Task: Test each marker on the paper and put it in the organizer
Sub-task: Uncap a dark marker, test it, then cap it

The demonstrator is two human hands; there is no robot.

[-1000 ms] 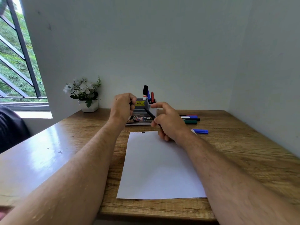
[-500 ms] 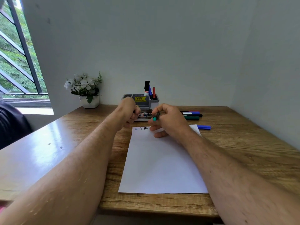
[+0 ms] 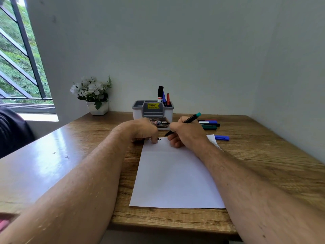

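- Marker (image 3: 182, 124) with a teal end is pinched in the fingers of the right hand (image 3: 186, 133); its tip is at the top edge of the paper (image 3: 175, 176).
- Left hand (image 3: 143, 130) rests on the top left corner of the paper, fingers curled; what they hold I cannot tell.
- Organizer (image 3: 152, 111) stands behind the hands on the tabletop (image 3: 263, 164), three markers upright in it.
- More markers (image 3: 209, 124) lie right of it.

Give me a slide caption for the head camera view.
Right hand brings a marker to paper; left hand steadies its corner.
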